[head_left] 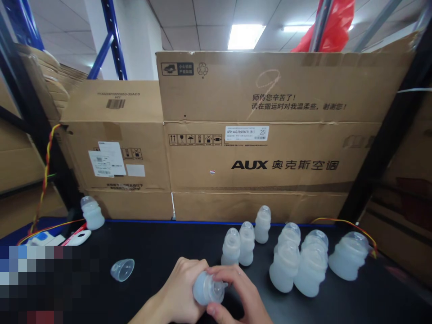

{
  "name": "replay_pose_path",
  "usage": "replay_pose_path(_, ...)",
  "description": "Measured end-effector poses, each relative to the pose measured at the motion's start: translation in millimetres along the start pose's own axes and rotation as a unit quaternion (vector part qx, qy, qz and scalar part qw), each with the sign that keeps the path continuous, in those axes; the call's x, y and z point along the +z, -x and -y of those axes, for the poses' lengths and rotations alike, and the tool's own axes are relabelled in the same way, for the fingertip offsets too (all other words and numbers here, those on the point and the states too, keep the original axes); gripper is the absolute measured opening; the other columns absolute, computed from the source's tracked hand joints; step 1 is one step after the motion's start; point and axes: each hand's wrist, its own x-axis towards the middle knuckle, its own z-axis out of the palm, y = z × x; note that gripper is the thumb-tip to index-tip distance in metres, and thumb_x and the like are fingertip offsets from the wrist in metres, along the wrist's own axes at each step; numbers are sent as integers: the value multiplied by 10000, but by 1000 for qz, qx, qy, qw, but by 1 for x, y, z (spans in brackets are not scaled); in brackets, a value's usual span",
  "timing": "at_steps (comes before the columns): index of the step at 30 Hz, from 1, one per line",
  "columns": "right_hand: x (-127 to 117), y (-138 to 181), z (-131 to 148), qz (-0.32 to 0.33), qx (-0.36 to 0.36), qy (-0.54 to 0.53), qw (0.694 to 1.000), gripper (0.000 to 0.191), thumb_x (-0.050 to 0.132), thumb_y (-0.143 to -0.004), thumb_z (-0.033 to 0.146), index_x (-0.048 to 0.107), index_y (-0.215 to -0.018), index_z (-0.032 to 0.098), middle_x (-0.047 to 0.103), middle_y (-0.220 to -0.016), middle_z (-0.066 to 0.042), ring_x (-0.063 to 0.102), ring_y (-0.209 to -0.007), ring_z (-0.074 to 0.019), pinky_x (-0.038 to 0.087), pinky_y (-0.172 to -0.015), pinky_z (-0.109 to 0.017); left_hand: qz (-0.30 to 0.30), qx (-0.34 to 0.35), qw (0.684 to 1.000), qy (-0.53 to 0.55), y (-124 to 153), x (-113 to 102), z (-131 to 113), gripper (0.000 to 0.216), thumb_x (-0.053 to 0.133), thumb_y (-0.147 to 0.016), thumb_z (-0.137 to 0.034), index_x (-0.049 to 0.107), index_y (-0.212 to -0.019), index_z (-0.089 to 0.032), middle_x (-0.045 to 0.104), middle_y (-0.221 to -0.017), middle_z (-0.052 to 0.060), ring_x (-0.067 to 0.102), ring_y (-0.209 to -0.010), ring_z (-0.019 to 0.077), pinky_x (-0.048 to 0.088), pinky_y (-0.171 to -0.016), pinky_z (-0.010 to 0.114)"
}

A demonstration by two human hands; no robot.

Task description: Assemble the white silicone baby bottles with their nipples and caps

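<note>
L hand (184, 287), R hand (248, 289) curled

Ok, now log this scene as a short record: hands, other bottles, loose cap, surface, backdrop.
Left hand: wrapped around a held bottle, tilted with its teat toward the right
Right hand: fingers at the teat end; firmness of grip unclear
Other bottles: several capped bottles at right, one bottle at back left
Loose cap: clear cap, left of the hands
Surface: black tabletop
Backdrop: cardboard boxes

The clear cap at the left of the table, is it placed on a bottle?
No, the clear cap lies on the black table, apart from the held bottle.
</note>
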Motion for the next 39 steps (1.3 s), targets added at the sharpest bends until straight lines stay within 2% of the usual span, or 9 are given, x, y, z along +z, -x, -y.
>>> replay_pose_path(9,-3,0,-5,44,-19,8,999,262,641,-1010,490,624,-1196,306,734,-1339,-91,695,-1060,-274,573,-930,-386,-30,18,999,-13,2,8,9,279,714,-564,-203,514,-755,-238,642,-680,10,628,-590,215,268,-563,313)
replay_pose_path(15,3,-3,-10,47,-122,63,989,165,522,-1059,286,527,-1223,276,691,-1402,-106,655,-1066,-242,582,-935,-351,-56,26,998,13,2,11,9,267,648,-527,-124,544,-744,-239,662,-702,-5,649,-602,196,317,-569,294)
replay_pose_path(18,1,-5,-7,50,-133,74,987,228,532,-1015,184,510,-1222,279,684,-1415,-96,644,-1083,-232,583,-954,-346,-64,27,997,24,1,10,6,252,645,-532,-126,518,-718,-240,640,-679,-18,639,-592,180,333,-562,280)
replay_pose_path(23,-6,-7,2,75,-122,76,987,443,533,-880,3,529,-1217,290,687,-1418,-63,641,-1122,-208,582,-990,-333,-62,25,997,27,-1,7,2,255,648,-539,-149,458,-682,-241,576,-609,-47,590,-534,149,307,-529,268)
replay_pose_path(26,-7,-10,6,85,-126,71,986,502,499,-840,-36,527,-1219,292,693,-1408,-59,649,-1160,-200,582,-1004,-332,-55,18,998,24,0,6,3,252,656,-546,-164,464,-690,-242,582,-608,-44,592,-533,153,304,-527,271)
replay_pose_path(30,-8,-11,7,91,-139,63,984,481,485,-889,-21,513,-1259,284,687,-1407,-95,668,-1196,-211,586,-1016,-350,-48,14,999,17,0,6,4,257,658,-559,-176,446,-686,-245,565,-601,-45,574,-529,152,296,-531,273)
replay_pose_path(35,-8,-11,6,100,-152,62,981,369,466,-1020,47,536,-1299,279,692,-1391,-108,657,-1284,-221,567,-1072,-354,-46,12,999,16,-1,5,4,272,642,-579,-181,404,-691,-253,524,-589,-55,534,-509,144,274,-518,276)
replay_pose_path(37,-8,-11,6,92,-159,60,981,394,461,-1019,32,536,-1318,276,686,-1398,-107,648,-1308,-215,552,-1096,-348,-44,13,999,17,-1,5,4,266,636,-584,-177,408,-696,-255,514,-588,-55,536,-511,147,276,-521,279)
replay_pose_path(39,-7,-10,7,84,-158,62,982,497,468,-962,-21,509,-1363,269,668,-1425,-107,632,-1331,-213,533,-1123,-351,-41,14,999,19,0,5,4,254,635,-591,-176,420,-700,-255,518,-595,-51,546,-519,153,280,-525,281)
